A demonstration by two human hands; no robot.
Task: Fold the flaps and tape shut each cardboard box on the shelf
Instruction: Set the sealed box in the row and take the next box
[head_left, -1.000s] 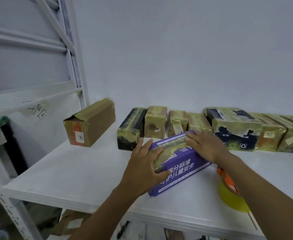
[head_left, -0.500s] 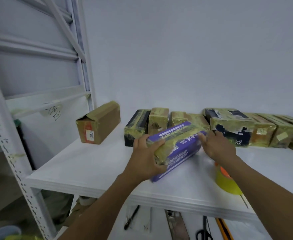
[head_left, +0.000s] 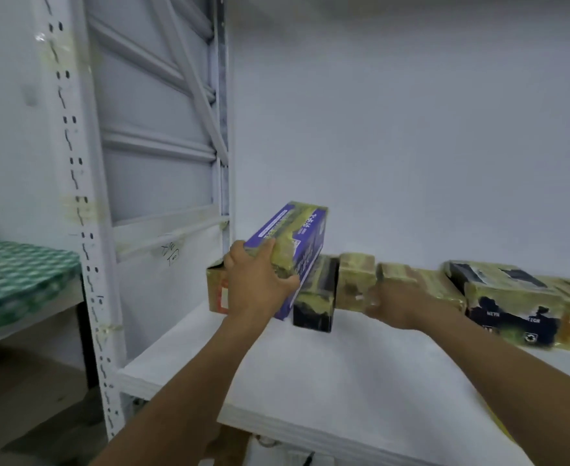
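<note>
Moved: purple box (head_left: 288,250) lifted off the white shelf (head_left: 310,371) since a second ago, now tilted above the taped row (head_left: 478,294)
Handling: judged light, stiff; tape wrap looks slick; hold near end
Left hand (head_left: 256,284): clasping that end
Right hand (head_left: 394,309): blurred, off the box; grip unclear

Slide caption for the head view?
Left hand lifts taped purple box above shelf; right hand is empty.

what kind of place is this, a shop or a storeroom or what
Probably a storeroom or packing area. A white slotted metal rack upright carries a plain white shelf, and a row of taped boxes lines the back wall. The left hand holds a purple box.
</note>
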